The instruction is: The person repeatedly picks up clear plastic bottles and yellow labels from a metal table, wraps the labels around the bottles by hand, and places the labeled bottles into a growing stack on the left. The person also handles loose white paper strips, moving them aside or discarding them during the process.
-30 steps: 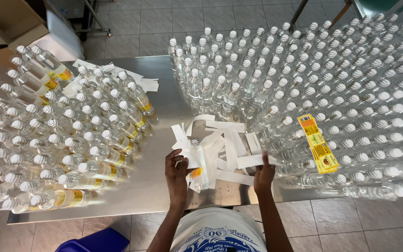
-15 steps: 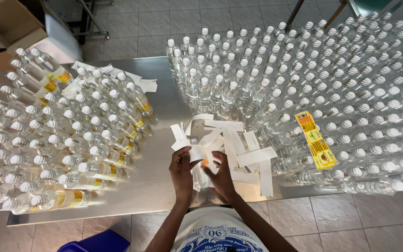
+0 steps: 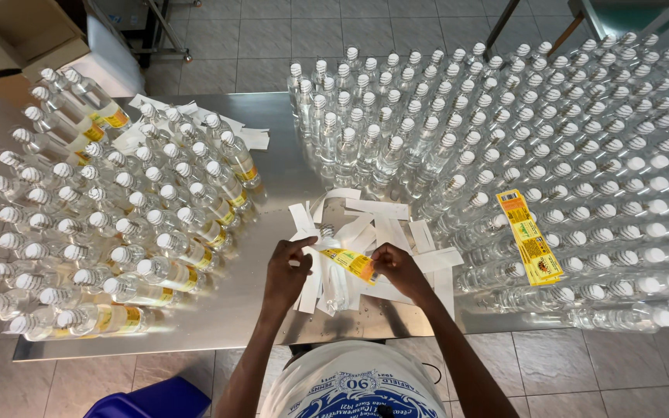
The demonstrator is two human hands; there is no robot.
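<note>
A clear plastic bottle (image 3: 333, 267) with a white cap lies on the steel table (image 3: 272, 193), among several white backing strips (image 3: 377, 220). My left hand (image 3: 286, 267) and my right hand (image 3: 399, 267) hold a yellow label (image 3: 348, 262) stretched across the bottle between them, each pinching one end. The bottle's lower part is hidden under the strips and my hands.
Labelled bottles (image 3: 118, 224) stand packed on the left of the table. A far larger block of unlabelled bottles (image 3: 551, 139) fills the right. A strip of yellow labels (image 3: 530, 236) lies on top of them. A cardboard box (image 3: 17, 35) stands at the far left, a blue object (image 3: 149, 399) on the floor.
My hands came together over the strips, then spread apart with a yellow label held across a bottle. One second ago they held white strips wider apart.
</note>
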